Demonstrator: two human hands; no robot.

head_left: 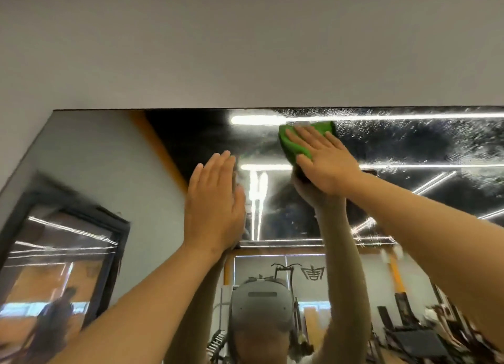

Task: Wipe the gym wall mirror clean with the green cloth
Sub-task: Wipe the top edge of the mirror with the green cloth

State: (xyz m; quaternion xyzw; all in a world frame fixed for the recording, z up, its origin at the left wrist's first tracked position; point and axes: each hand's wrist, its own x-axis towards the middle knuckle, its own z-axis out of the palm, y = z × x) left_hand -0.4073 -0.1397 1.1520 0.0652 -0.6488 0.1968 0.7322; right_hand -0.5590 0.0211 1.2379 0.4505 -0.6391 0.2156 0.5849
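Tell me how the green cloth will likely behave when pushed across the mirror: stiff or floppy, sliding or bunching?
Probably floppy: the green cloth lies folded and creased under the flat right hand. It likely slides easily, since droplets speckle the mirror beside it. It seems light: the flat hand alone pins it to the glass.

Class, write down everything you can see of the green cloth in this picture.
The green cloth is bright green, soft-looking fabric, folded into a pad. It lies against the mirror near its top edge, pressed there by the right hand, whose straight fingers cover its middle. Its left edge and upper right corner show. Droplets speckle the glass to its right.
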